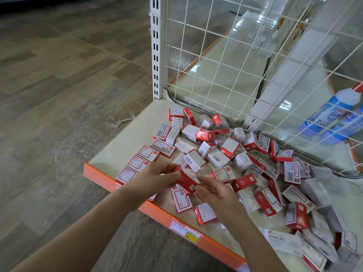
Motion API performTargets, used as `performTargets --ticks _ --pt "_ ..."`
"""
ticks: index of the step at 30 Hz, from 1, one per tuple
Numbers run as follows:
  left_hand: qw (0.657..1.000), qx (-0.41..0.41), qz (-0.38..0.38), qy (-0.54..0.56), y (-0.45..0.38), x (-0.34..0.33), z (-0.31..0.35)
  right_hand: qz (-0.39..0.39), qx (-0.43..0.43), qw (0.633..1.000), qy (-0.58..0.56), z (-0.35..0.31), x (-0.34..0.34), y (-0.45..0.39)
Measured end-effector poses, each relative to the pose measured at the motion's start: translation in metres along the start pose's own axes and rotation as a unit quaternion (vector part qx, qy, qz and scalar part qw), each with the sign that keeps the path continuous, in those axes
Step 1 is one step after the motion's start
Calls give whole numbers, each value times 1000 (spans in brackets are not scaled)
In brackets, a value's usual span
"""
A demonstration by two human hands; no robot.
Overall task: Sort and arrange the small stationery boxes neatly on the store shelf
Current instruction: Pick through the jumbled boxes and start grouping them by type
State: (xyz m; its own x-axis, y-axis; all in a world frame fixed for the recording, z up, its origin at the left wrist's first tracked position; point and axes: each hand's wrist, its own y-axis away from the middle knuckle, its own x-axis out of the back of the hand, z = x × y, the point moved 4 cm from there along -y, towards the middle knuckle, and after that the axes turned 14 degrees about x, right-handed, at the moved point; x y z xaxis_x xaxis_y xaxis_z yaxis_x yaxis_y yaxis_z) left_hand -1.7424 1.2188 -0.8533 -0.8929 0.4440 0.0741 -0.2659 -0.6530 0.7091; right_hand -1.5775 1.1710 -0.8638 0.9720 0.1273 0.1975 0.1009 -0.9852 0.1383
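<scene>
Several small red-and-white stationery boxes (225, 152) lie jumbled across a cream store shelf (125, 142) with an orange front edge. A short row of them (144, 157) lies flat in a line near the shelf's left front. Above the front edge, my left hand (155, 177) and my right hand (214, 190) both pinch one red box (185, 180), the left at its upper end, the right at its lower end. Larger white boxes marked STAPLES (277, 239) lie at the lower right.
A white wire grid panel (225, 61) and a slotted upright post (156, 48) close the shelf's back. Two blue-and-white bottles (334, 116) stand behind the grid at the right. A price label (185, 230) sticks on the orange edge. Wooden floor lies to the left.
</scene>
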Motion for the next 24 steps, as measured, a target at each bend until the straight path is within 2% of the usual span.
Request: performTargets --ticks 4,7,13,24 --pt "999 -13 -30 7 2 -1 1 -15 11 1000 6 -4 -1 -1" --pt "999 -20 -35 32 2 -3 3 13 46 998 33 -7 0 -1" --pt "1000 -9 9 -20 -3 -6 4 73 108 984 124 -7 4 -1" --pt "998 12 34 -59 -3 -6 0 52 144 968 196 -7 2 -1"
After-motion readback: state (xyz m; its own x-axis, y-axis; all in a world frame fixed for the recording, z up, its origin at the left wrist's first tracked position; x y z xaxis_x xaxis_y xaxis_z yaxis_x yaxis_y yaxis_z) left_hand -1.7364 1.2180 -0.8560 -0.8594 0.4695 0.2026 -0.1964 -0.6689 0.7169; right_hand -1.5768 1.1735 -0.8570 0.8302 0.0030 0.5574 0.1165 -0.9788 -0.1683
